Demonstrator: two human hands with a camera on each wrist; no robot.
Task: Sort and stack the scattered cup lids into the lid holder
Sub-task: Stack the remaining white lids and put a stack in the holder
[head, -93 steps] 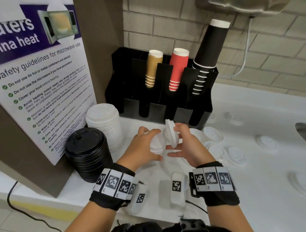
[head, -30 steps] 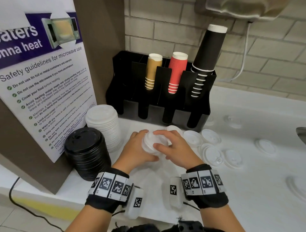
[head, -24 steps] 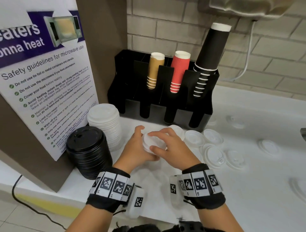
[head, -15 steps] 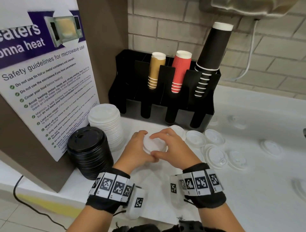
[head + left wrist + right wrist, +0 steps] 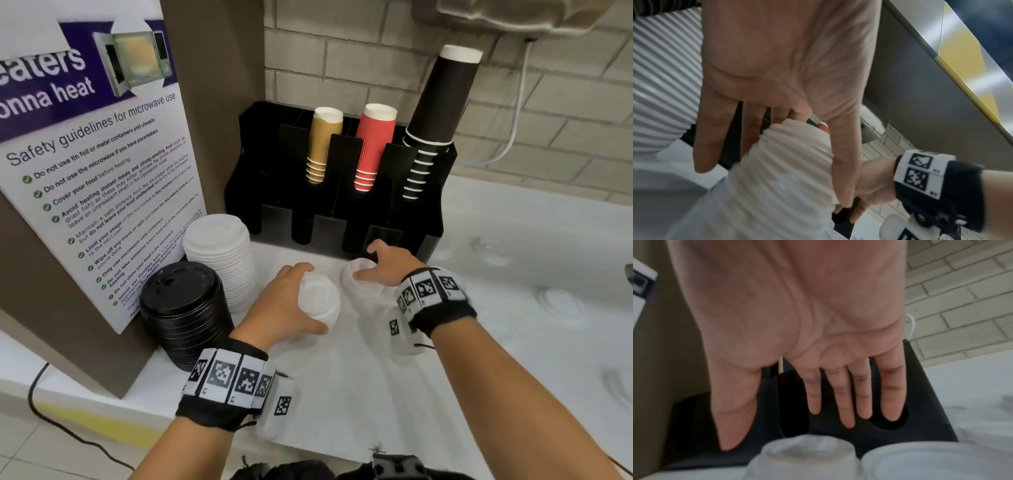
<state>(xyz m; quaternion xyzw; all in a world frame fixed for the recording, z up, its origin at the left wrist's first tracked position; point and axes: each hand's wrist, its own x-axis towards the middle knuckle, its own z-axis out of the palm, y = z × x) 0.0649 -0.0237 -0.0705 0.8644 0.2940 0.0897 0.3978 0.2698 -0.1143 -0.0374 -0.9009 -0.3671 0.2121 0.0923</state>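
Note:
My left hand (image 5: pixel 310 298) grips a short stack of white lids (image 5: pixel 323 303), held tilted just above the counter. In the left wrist view the thumb and fingers (image 5: pixel 715 146) wrap the ribbed stack (image 5: pixel 793 162). My right hand (image 5: pixel 368 260) hovers with straight, spread fingers over a loose white lid (image 5: pixel 359 286) in front of the black holder (image 5: pixel 274 171). The right wrist view shows the right hand (image 5: pixel 787 434) holding nothing, with white lids (image 5: pixel 803 456) below it. Brown, red and black cups stand in the holder's slots.
A tall stack of white lids (image 5: pixel 219 253) and a stack of black lids (image 5: pixel 185 308) stand at the left beside a microwave poster board. Several loose white lids (image 5: pixel 558 303) lie on the white counter to the right. A brick wall rises behind.
My right hand has come off the stack in my left hand and moved right toward the holder, over another lid. The left hand keeps the stack, now slightly nearer me.

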